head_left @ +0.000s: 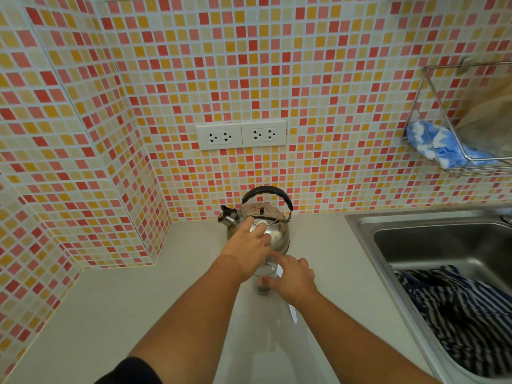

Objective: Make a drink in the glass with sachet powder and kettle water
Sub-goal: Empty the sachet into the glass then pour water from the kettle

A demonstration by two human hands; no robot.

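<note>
The step in hand looks like reaching for water: the left hand [249,245] stretches forward with fingers spread and loose, lying against the front of the shiny steel kettle with the black arched handle [259,225], gripping nothing. The right hand [291,275] wraps the clear drinking glass [264,278], which stands on the pale grey tabletop [138,300] just in front of the kettle, with a little dark matter at its bottom, perhaps powder. A thin white strip [292,313], possibly the sachet, lies beneath the right wrist.

Next, the left hand would need to rise to the black handle, lift, and tip the spout toward the glass. The spout points left, away from the glass, so turning is required. The steel sink [415,236] with striped cloth [457,306] sits well apart right; nothing blocks the pour.
</note>
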